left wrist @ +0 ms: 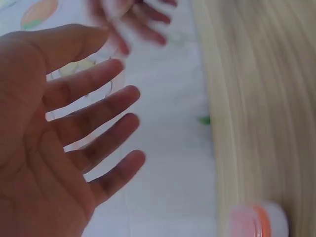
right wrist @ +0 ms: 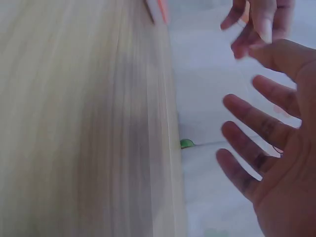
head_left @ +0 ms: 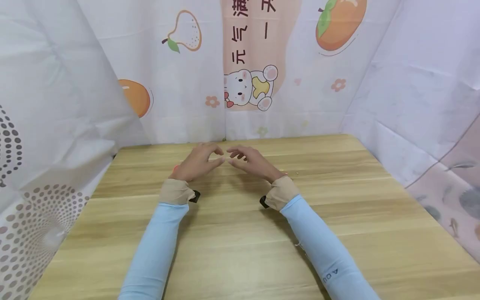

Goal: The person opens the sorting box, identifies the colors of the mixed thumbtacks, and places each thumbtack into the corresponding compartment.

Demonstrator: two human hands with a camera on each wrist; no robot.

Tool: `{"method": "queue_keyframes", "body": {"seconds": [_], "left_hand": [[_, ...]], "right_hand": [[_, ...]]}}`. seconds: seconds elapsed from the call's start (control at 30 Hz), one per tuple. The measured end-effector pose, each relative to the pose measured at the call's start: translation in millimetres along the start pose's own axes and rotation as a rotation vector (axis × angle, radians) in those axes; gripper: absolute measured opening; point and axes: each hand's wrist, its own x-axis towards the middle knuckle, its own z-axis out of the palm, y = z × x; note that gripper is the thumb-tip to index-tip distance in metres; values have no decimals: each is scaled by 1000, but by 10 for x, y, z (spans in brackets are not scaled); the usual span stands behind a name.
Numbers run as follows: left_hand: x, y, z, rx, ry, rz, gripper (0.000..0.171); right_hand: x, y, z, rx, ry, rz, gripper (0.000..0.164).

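Both hands hover over the far middle of the wooden table, fingertips pointing at each other with a small gap between. The left hand holds nothing; its fingers are spread and loosely bent, as the left wrist view shows. Likewise bare, the right hand has its fingers apart and relaxed. A small round container with a pink and orange top stands on the table near the left hand, mostly hidden behind it in the head view. Tiny yellow and red bits lie just beyond the right wrist.
A white curtain printed with fruit and a cartoon figure hangs along the table's back edge. More cloth hangs at the left and right sides. Each wrist wears a beige cuff with a small black device; light blue sleeves cover the forearms.
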Motion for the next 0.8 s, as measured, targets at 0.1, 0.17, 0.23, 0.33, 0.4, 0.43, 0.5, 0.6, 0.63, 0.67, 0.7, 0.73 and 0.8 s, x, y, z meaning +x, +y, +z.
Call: {"method": "queue_keyframes", "body": {"seconds": [0.1, 0.17, 0.23, 0.33, 0.4, 0.43, 0.5, 0.6, 0.63, 0.67, 0.7, 0.73, 0.8], "left_hand": [[-70, -137, -83, 2, -66, -28, 39], [-133, -264, -139, 37, -117, -80, 48], [-215, -402, -185, 84, -188, -143, 62], [-351, -588, -235, 138, -288, -260, 84], [-435, -687, -258, 148, -338, -314, 94], [-472, -727, -267, 148, -350, -330, 96], [-532, -784, -283, 112, -363, -360, 95], [-589, -847, -294, 32, -350, -365, 89], [-602, -861, -297, 10, -339, -367, 87], [-611, -873, -299, -9, -327, -372, 84], [-616, -884, -300, -23, -314, -365, 82], [-620, -892, -292, -21, -305, -364, 80], [-624, -897, -273, -11, -300, -354, 77]], "right_hand": [[-5, 35, -16, -27, -49, -13, 43], [-14, 42, -26, -17, -70, -11, 40], [-26, 50, -23, 2, -87, -6, 37], [-43, 63, -6, 20, -107, 6, 33], [-51, 62, -1, 19, -119, 10, 31], [-52, 66, 2, 15, -125, 9, 30], [-58, 66, 5, 12, -138, 10, 30], [-73, 65, 3, 4, -169, 19, 31], [-77, 63, 0, 2, -180, 20, 32], [-84, 57, -4, 5, -188, 23, 32], [-89, 53, -10, 3, -193, 24, 32], [-100, 52, -11, 3, -196, 27, 32], [-123, 47, -13, 4, -203, 34, 33]]}}
